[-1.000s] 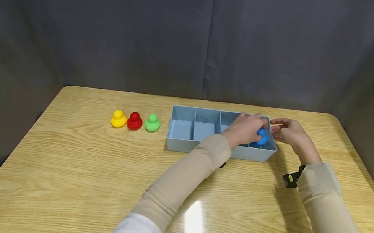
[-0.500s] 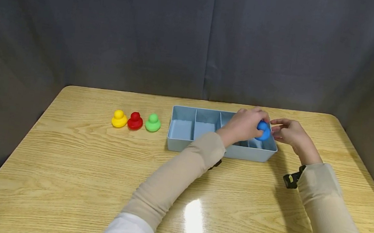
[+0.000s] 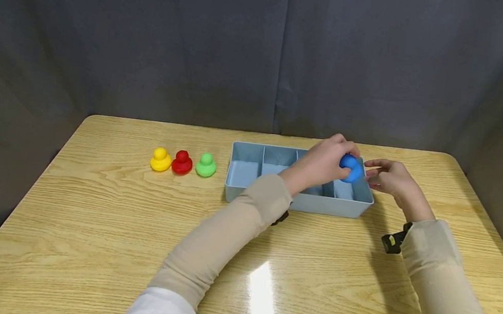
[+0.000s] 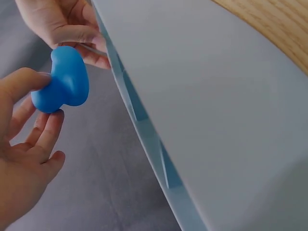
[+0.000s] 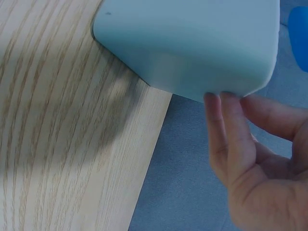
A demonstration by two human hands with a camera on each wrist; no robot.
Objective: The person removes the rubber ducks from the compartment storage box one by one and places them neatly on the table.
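Left hand [image 3: 325,161] is up over the right end of the tray [image 3: 247,194], fingers pinching the blue duck [image 3: 350,168] clear above the rightmost compartment. The head view gives the whole layout: forearm reaching diagonally across the tabletop [image 3: 86,221], hand raised above the tray rim, the duck poking out on the hand's right side.

The left wrist view gets what that one cannot: the duck [image 4: 61,79] held between the thumb above and fingers [image 4: 45,134] curled below, nothing else touching it. Its narrower head end is toward the top of that picture and the wider body lower down, so its long axis runs roughly along the tray wall [image 4: 202,110] beside it. Which way its face points I cannot tell.

Right hand [image 3: 389,179] sits just beside the tray's right end, wrist low near the tabletop. From the head view it looks only close; the right wrist view shows fingers [image 5: 226,125] laid straight against the tray's rounded corner [image 5: 192,48], tips touching the wall, gripping nothing. A sliver of the duck [image 5: 299,24] shows at that picture's upper right edge.

Well off to the left, only the head view has them: yellow duck [image 3: 160,160], red duck [image 3: 181,162] and green duck [image 3: 206,165], upright in a tight row on the tabletop, near the tray's left end.
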